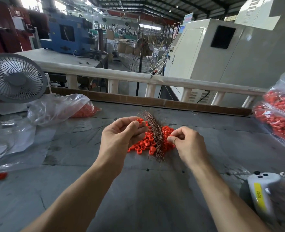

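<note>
A factory hall: steel-truss roof point(138, 4), blue machine point(66, 36), white machine cabinets point(222, 52), worktable point(138, 190).

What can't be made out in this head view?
Head view only:
- Right hand: what it pinches, too small, blurred.
- Caps: many hidden under wire bundle and left hand.
- Right bag: cut off by frame's right edge.
- Left bag: contents mostly veiled by crumpled plastic.

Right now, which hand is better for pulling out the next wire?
Probably the right hand: its fingers are curled right beside the wire bundle, while the left hand holds an orange ring.
</note>
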The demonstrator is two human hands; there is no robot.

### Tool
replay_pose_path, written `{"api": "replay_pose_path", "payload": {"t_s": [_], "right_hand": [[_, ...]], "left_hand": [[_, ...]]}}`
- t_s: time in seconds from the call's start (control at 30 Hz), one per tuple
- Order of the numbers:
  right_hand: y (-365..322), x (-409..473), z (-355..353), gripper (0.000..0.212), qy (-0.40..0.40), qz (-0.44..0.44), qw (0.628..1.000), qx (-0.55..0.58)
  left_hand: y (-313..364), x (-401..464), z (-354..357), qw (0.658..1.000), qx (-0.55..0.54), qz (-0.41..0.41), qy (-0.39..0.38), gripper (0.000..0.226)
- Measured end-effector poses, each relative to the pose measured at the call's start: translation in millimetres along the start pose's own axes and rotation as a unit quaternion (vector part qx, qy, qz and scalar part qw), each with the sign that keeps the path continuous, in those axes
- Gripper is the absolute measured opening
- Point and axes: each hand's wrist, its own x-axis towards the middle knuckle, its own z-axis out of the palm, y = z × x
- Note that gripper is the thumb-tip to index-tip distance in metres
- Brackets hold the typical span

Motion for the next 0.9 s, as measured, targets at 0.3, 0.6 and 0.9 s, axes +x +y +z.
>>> {"api": "replay_pose_path", "payload": {"t_s": [0.3, 0.6, 0.9], "right_hand": [[-38, -21, -6, 0.019, -0.087, -0.057, 0.932, 0.346], [-48, -33, -3, 0.016, -0.103, -0.090, 0.946, 0.292], [-50, -35, -2, 0.014, -0.027, -0.137, 0.959, 0.245]], "left_hand": [[-4, -2, 5, 1.000, 0.007, -0.018, -0.025, 0.016], [-6, -1, 5, 0.999, -0.002, -0.010, -0.046, 0.030], [-6, -4, 9, 0.997, 0.040, 0.023, -0.058, 0.022]]}}
